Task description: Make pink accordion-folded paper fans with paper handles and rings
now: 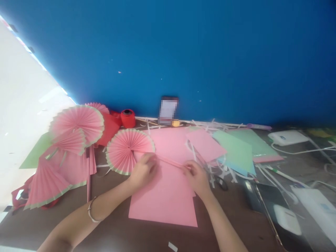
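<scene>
Both of my hands grip one narrow, folded-looking pink paper strip (170,162) that runs level above the pink sheets. My left hand (144,171) is closed on its left end, beside a round pleated paper fan (119,148) with a pale green rim. Around the strip's right end, the fingers of my right hand (197,178) are pinched. Beneath the hands lies a large pink paper sheet (164,206) on the brown table (112,224). Another pleated fan (81,122) and several part-folded pink pieces (49,185) are heaped to the left.
A red roll (128,120) stands near the blue wall (210,63), where a phone-like object (168,110) leans. Green paper (233,150) and white paper scraps lie to the right. Further right are a phone (275,199), a white earbud case (288,219) and cables.
</scene>
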Demonstrator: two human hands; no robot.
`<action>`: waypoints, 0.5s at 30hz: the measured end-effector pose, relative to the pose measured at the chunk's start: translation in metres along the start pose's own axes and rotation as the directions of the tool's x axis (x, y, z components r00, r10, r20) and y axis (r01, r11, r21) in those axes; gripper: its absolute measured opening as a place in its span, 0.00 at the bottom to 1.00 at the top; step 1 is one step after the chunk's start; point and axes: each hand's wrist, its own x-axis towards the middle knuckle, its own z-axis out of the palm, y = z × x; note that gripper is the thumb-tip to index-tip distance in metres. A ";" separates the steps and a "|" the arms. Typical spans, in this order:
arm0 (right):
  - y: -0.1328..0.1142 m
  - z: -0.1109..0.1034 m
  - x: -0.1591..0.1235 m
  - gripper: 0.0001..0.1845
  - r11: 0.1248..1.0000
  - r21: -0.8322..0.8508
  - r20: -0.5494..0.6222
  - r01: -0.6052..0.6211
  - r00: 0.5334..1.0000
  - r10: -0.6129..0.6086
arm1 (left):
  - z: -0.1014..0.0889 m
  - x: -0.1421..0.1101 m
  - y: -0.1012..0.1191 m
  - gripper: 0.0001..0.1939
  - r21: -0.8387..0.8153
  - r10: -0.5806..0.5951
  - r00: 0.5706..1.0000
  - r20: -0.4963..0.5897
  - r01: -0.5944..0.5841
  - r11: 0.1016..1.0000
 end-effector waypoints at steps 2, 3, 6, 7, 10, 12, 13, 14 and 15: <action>-0.001 -0.005 0.001 0.05 0.995 0.103 -0.047 -0.006 0.999 0.011 | -0.001 0.003 -0.001 0.08 -0.230 -0.151 0.987 -0.048 0.136 0.964; -0.002 -0.007 0.001 0.06 0.990 0.140 -0.061 -0.007 0.998 0.016 | -0.001 0.005 -0.001 0.11 -0.363 -0.226 0.973 -0.056 0.191 0.912; -0.005 -0.008 0.001 0.05 0.978 0.208 -0.045 -0.007 0.999 0.017 | -0.001 0.009 0.001 0.23 -0.735 -0.363 0.930 0.059 0.286 0.614; -0.006 -0.007 0.000 0.05 0.974 0.227 -0.025 -0.008 1.000 0.014 | -0.001 0.010 0.003 0.25 -0.803 -0.371 0.920 0.125 0.313 0.507; -0.008 -0.002 -0.001 0.06 0.962 0.273 0.036 -0.014 0.999 0.005 | -0.003 0.010 0.007 0.25 -0.830 -0.384 0.880 0.279 0.422 0.364; -0.008 0.000 -0.002 0.07 0.957 0.290 0.057 -0.025 0.998 0.009 | -0.005 0.009 0.008 0.19 -0.802 -0.413 0.856 0.309 0.468 0.370; -0.007 0.001 -0.002 0.07 0.954 0.299 0.060 -0.031 0.998 0.014 | -0.005 0.008 0.008 0.16 -0.799 -0.417 0.854 0.310 0.472 0.373; -0.007 0.001 -0.002 0.07 0.951 0.308 0.059 -0.038 0.998 0.021 | -0.006 0.008 0.008 0.15 -0.805 -0.412 0.858 0.306 0.465 0.369; -0.006 0.001 -0.002 0.07 0.948 0.316 0.059 -0.044 0.998 0.027 | -0.006 0.008 0.008 0.14 -0.817 -0.404 0.864 0.302 0.453 0.356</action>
